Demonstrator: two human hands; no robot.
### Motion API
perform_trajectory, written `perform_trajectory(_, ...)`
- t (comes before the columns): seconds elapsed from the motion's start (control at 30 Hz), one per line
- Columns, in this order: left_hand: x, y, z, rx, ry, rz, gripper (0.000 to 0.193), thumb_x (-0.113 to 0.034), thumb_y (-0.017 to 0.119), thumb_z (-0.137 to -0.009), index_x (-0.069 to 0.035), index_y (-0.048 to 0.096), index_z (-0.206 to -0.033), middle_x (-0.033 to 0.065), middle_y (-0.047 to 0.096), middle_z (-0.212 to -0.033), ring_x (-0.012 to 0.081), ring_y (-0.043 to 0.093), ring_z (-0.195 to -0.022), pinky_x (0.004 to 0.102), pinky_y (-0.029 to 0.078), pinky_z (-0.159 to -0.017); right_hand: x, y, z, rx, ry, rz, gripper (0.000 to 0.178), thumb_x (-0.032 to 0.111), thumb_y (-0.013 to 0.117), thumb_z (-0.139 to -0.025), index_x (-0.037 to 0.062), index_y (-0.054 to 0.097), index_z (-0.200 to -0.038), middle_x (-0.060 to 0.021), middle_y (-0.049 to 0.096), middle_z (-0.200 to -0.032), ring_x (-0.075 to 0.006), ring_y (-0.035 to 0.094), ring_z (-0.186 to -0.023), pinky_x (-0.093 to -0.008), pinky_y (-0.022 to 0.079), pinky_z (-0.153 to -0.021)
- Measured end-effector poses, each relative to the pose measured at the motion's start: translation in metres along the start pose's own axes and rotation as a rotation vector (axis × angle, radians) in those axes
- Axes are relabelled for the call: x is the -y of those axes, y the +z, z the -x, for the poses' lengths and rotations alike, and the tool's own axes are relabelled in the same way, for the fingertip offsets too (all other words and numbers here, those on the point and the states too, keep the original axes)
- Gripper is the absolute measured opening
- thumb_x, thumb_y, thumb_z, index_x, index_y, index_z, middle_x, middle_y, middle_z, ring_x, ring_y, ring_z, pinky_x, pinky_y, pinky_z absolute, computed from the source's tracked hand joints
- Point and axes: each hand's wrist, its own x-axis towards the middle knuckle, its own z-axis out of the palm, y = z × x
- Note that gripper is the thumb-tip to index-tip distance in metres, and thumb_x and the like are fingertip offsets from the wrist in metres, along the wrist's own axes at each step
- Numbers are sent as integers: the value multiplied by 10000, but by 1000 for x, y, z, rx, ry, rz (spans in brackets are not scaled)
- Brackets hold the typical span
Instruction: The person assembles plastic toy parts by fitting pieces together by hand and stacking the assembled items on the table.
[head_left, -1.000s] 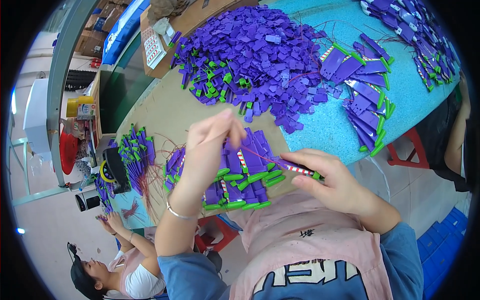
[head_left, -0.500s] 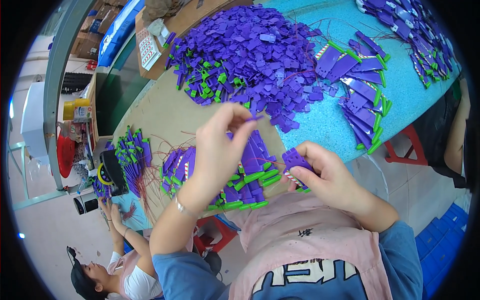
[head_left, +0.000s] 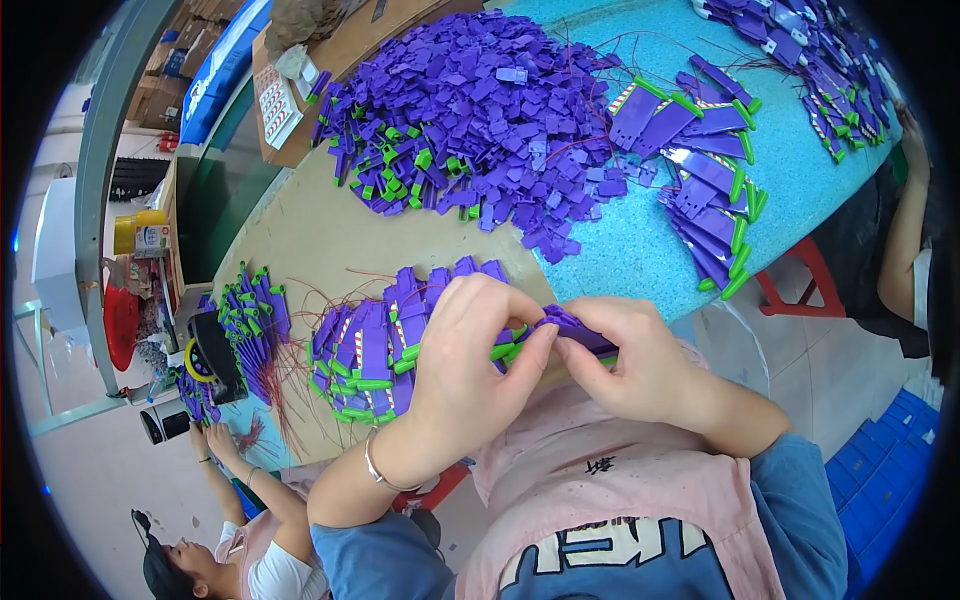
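My right hand point(head_left: 645, 365) grips a purple plastic part point(head_left: 575, 328) between thumb and fingers, just in front of my body. Against its left end, my left hand point(head_left: 475, 350) closes in a pinch, thumb and fingertips on the purple plastic. Both thumbs nearly meet, and the fingers hide most of the part. Behind and left of my left hand lies a row of purple parts point(head_left: 376, 328) with green ends, red-white striped edges and thin red wires. Farther back rises a big pile of small purple plastic pieces point(head_left: 470, 100), with green-ended ones at its left.
Finished-looking purple and green parts point(head_left: 705, 195) fan out on the blue table point(head_left: 640, 255) to the right. A green-tipped bundle point(head_left: 255, 320) lies left, near a black and yellow round device point(head_left: 203, 358). One co-worker point(head_left: 215, 550) sits lower left; another person's arm point(head_left: 905, 250) shows at right.
My left hand has come down and right with its small purple piece, meeting the part in my right hand. The right hand has shifted slightly left and turned the part. The view has shifted slightly.
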Motion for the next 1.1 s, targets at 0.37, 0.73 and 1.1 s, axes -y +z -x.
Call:
perform_trajectory(0.37,0,3,2,87,-98,166,78,-52,689,-804,-9,648,-854,116,644,-833,297,592,-800,366,458,-720,-7,-4,3,18,-28,60,127,132,654,-827,27,597,-782,-147,556,-608,-355,575,-572,-431,417,-513)
perform_trajectory(0.73,56,-44,17,-40,-277,-480,133,-54,580,-880,7,621,-991,143,631,-919,327,599,-896,415,455,-815,-44,-164,-49,-561,-172,516,312,234,670,-863,43,645,-1109,-197,544,-1264,-331,491,-1236,-427,388,-1033)
perform_trajectory(1.1,5,31,32,295,110,-606,505,-224,702,-795,-18,561,-1234,169,526,-1283,339,468,-1244,528,334,-1058,-96,-161,-49,-493,-42,846,385,372,658,-860,126,685,-1155,-221,418,-1440,-433,352,-1337,-505,253,-1115)
